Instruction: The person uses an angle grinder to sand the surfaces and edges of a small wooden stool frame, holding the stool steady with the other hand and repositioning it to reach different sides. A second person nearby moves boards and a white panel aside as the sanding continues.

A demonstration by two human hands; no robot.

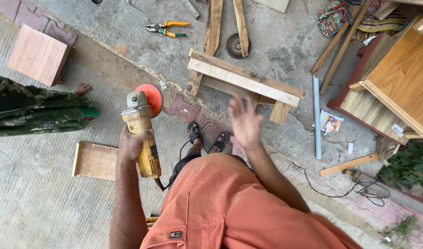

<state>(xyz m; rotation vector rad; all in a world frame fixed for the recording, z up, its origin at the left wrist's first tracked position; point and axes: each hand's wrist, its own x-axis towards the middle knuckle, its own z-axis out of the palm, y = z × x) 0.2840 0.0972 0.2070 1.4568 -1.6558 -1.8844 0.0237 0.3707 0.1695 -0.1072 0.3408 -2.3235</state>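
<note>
At centre left, the left hand (134, 143) has its grip clamped on a yellow grinder (142, 133), while the right hand (245, 122), fingers apart and blurred, hovers below the wooden frame (243, 80).

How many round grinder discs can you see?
2. One orange disc is mounted on the yellow angle grinder held in the left hand. One dark disc lies loose on the concrete between the planks above the wooden frame. Others may be hidden.

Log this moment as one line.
left hand: grips grinder | right hand: open, blurred, empty | below: wooden bench
</note>
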